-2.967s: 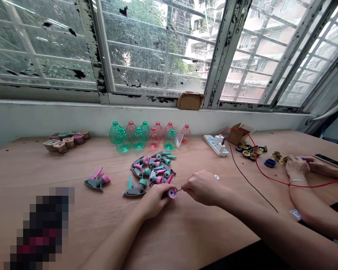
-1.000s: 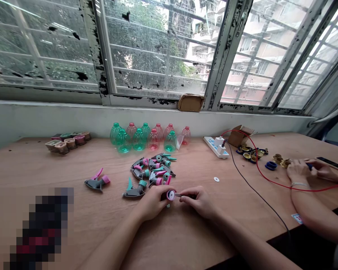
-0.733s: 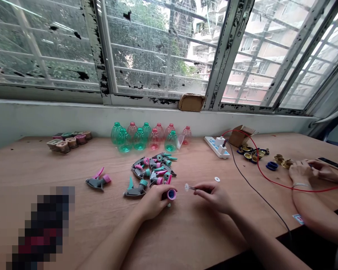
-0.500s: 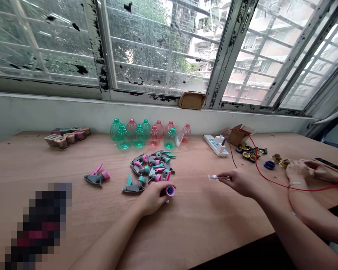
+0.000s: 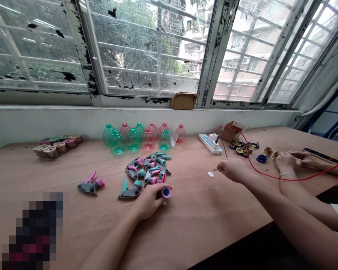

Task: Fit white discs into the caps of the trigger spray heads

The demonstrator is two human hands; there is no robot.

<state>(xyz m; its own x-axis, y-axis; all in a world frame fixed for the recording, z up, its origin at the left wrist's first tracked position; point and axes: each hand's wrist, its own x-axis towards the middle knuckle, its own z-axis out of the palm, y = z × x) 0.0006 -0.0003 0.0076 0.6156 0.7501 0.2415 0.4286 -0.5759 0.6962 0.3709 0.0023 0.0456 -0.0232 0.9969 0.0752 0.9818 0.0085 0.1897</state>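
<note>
My left hand (image 5: pixel 150 201) is closed around a trigger spray head (image 5: pixel 166 192), its pink collar turned toward me. Most of that sprayer's body is hidden by my fingers. Pinched in my right hand (image 5: pixel 233 170) is a pair of thin metal tweezers (image 5: pixel 220 168), pointing left. A small white washer (image 5: pixel 210 174) lies on the table just left of the tweezer tips, apart from them. Beyond my left hand is a pile of grey sprayers (image 5: pixel 149 167) with pink and teal parts. One teal-collared sprayer (image 5: pixel 131 190) lies beside it; a pink-collared one (image 5: pixel 90 184) lies farther left.
Green and pink bottles (image 5: pixel 133 140) stand by the wall. A power strip (image 5: pixel 210 144) with a red cable (image 5: pixel 259 170) lies right of them. Another person's hands (image 5: pixel 288 163) work at the right. Small containers (image 5: pixel 58 147) sit back left.
The tweezers have drawn away from the white washer, which now shows plainly on the table. My left hand keeps its hold on the spray head. The view has shifted slightly.
</note>
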